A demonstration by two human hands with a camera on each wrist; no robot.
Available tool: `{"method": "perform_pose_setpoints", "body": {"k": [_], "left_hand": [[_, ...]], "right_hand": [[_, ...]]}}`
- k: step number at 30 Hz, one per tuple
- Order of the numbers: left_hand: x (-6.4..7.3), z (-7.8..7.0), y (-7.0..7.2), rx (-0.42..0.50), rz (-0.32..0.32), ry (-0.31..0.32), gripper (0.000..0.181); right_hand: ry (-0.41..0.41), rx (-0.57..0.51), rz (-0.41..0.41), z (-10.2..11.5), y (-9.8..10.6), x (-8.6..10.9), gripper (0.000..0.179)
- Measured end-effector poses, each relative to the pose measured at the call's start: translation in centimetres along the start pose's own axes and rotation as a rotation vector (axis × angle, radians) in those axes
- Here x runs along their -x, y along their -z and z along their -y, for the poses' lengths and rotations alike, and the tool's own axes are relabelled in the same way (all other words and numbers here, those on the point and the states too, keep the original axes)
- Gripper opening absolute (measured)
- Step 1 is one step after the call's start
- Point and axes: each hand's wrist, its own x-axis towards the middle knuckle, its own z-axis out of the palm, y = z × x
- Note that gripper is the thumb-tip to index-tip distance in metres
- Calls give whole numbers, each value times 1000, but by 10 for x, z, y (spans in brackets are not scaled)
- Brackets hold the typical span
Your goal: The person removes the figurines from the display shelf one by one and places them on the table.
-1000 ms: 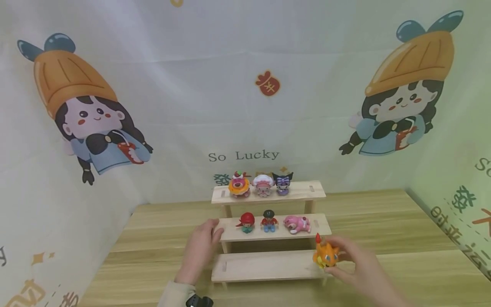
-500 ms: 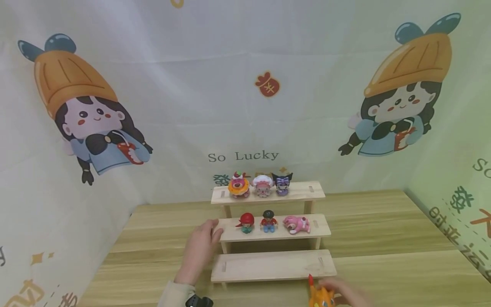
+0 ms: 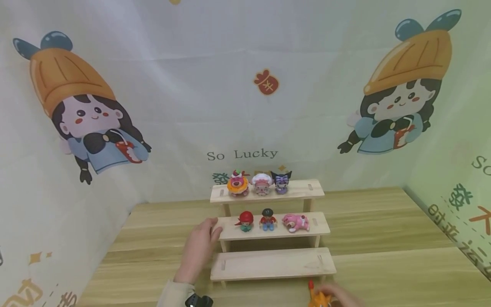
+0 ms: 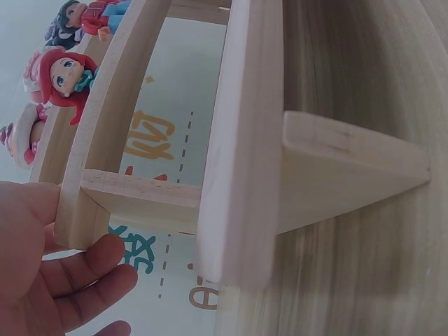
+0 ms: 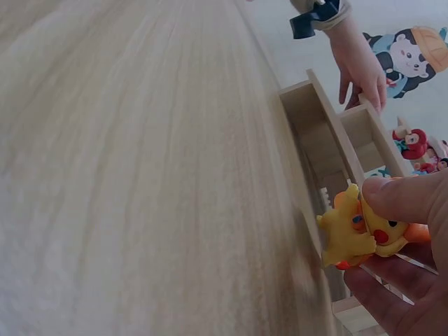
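Observation:
My left hand [image 3: 198, 247] grips the left end of the middle step of a three-step wooden display stand [image 3: 268, 265]. In the left wrist view its thumb lies over the plank and its fingers [image 4: 82, 271] curl beneath. Low in the head view, my right hand [image 3: 343, 295] holds an orange and yellow figurine [image 3: 320, 300] in front of the bottom step's right part, partly cut off by the frame. The right wrist view shows this figurine [image 5: 350, 234] with a red cheek, pinched between thumb and fingers, close to the stand.
On the middle step are a red-haired figurine [image 3: 245, 221], a black-capped one [image 3: 267, 221] and a pink lying bear [image 3: 296, 222]. The top step bears a bear in an orange ring [image 3: 238, 185], a white-capped figurine [image 3: 262, 185] and a purple-black one [image 3: 281, 184]. A printed cloth [image 3: 184, 106] hangs behind.
My right hand has carried the figurine from over the bottom step's right end down toward the front, to the lower edge of the head view. The left hand keeps its place.

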Motion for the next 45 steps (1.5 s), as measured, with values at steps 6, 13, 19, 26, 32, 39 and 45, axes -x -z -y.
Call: {"method": "perform_pose_setpoints", "body": {"k": [6, 13, 19, 26, 32, 39, 45], "left_hand": [[0, 1, -1, 1, -10, -3, 34], [0, 2, -1, 16, -9, 11, 34], [0, 3, -1, 13, -6, 18, 35], [0, 3, -1, 11, 10, 30, 36], [0, 3, 0, 16, 14, 33, 36], [-1, 3, 1, 26, 8, 22, 36], [2, 2, -1, 49, 11, 22, 37]], "right_hand": [[164, 197, -49, -5, -3, 2, 48], [189, 301, -105, -13, -6, 1, 49], [210, 403, -101, -16, -5, -4, 57], [10, 346, -79, -3, -4, 0, 58], [-14, 511, -238, 23, -2, -5, 46], [137, 771, -474, 54, 23, -40, 39], [209, 793, -458, 73, 52, -75, 40]]}}
